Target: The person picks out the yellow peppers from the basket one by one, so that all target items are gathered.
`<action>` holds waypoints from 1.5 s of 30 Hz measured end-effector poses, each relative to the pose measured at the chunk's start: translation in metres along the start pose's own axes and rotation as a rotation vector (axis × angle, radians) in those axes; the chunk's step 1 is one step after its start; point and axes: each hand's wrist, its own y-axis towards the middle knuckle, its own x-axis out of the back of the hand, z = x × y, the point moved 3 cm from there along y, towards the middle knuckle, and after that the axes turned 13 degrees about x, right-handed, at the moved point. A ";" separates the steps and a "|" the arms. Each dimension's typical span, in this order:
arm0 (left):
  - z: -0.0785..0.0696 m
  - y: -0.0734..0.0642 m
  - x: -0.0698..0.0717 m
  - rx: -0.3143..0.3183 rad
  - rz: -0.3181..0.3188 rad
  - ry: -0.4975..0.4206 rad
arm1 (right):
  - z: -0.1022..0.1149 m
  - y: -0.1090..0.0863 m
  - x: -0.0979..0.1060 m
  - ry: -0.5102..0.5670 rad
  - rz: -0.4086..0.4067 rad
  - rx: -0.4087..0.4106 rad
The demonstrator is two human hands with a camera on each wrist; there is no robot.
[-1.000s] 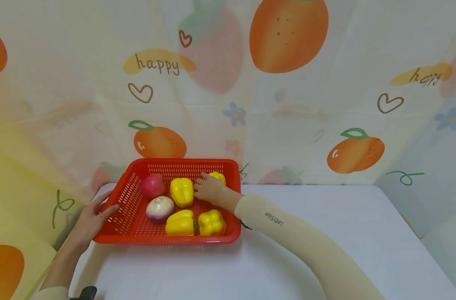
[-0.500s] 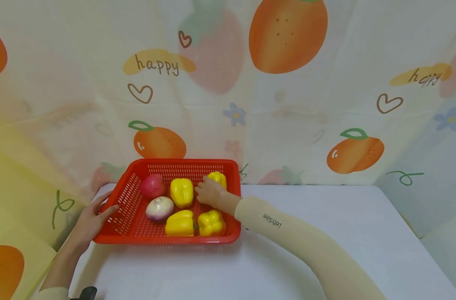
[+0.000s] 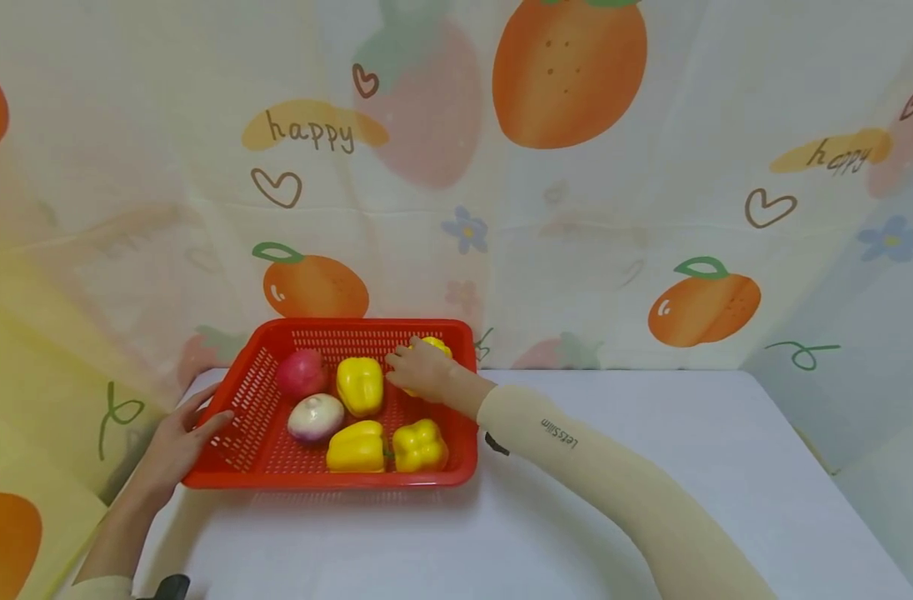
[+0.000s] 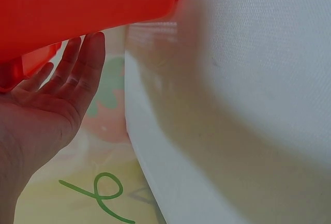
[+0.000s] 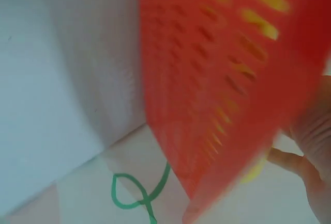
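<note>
A red plastic basket with slotted walls stands on the white table. At its left end my left hand grips the rim, thumb over the top and fingers against the outside; the left wrist view shows those fingers under the rim. My right hand reaches over the right side and holds a yellow bell pepper in the back right corner, mostly covering it. Beside it sits another yellow bell pepper. In the right wrist view the basket wall hides most of this hand.
Two more yellow bell peppers, one on its side and one lobed end up, lie at the basket's front. A white-and-purple bulb and a round dark pink item are left of them. A fruit-print cloth hangs behind.
The right hand has taken hold of the back right bell pepper and shifted it slightly up. The left hand stays on the rim, and the head view has turned a little right.
</note>
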 end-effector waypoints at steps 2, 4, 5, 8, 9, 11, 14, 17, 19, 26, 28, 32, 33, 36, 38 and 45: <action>0.000 0.000 0.001 0.002 0.002 0.003 | -0.004 -0.004 0.005 0.104 -0.059 -0.021; 0.000 0.000 0.002 0.004 0.006 0.006 | -0.007 -0.009 0.010 0.216 -0.114 -0.037; 0.000 0.000 0.003 0.006 0.008 0.009 | -0.008 -0.011 0.012 0.257 -0.136 -0.042; 0.000 0.000 0.004 0.009 0.008 0.020 | -0.012 -0.019 0.019 0.361 -0.208 -0.050; 0.000 0.000 0.004 0.008 0.011 0.022 | -0.014 -0.022 0.020 0.400 -0.233 -0.054; 0.000 -0.001 0.005 0.001 0.011 0.026 | -0.017 -0.028 0.023 0.482 -0.280 -0.063; 0.001 0.000 0.004 -0.013 0.013 0.021 | -0.022 -0.038 0.023 0.622 -0.353 -0.089; 0.001 0.000 0.004 -0.019 0.019 0.013 | -0.028 -0.047 0.020 0.729 -0.432 -0.125; 0.002 0.000 0.004 -0.018 0.020 0.012 | -0.032 -0.051 0.016 0.785 -0.480 -0.155; 0.003 -0.001 0.004 -0.009 0.018 0.015 | -0.041 -0.063 0.008 0.928 -0.593 -0.202; 0.003 -0.001 0.004 -0.006 0.021 0.007 | -0.042 -0.066 0.006 0.954 -0.613 -0.210; 0.004 0.000 0.004 -0.005 0.031 -0.004 | -0.045 -0.072 0.004 0.994 -0.653 -0.227; 0.004 0.000 0.004 -0.006 0.030 -0.005 | -0.046 -0.073 0.003 1.003 -0.666 -0.228; 0.005 0.000 0.004 -0.007 0.031 -0.004 | -0.048 -0.078 0.000 1.047 -0.725 -0.221; 0.004 0.000 0.003 -0.003 0.024 -0.004 | -0.049 -0.082 -0.002 1.082 -0.764 -0.217; -0.001 -0.002 0.001 -0.001 0.032 -0.007 | -0.055 -0.099 -0.016 1.221 -0.847 -0.255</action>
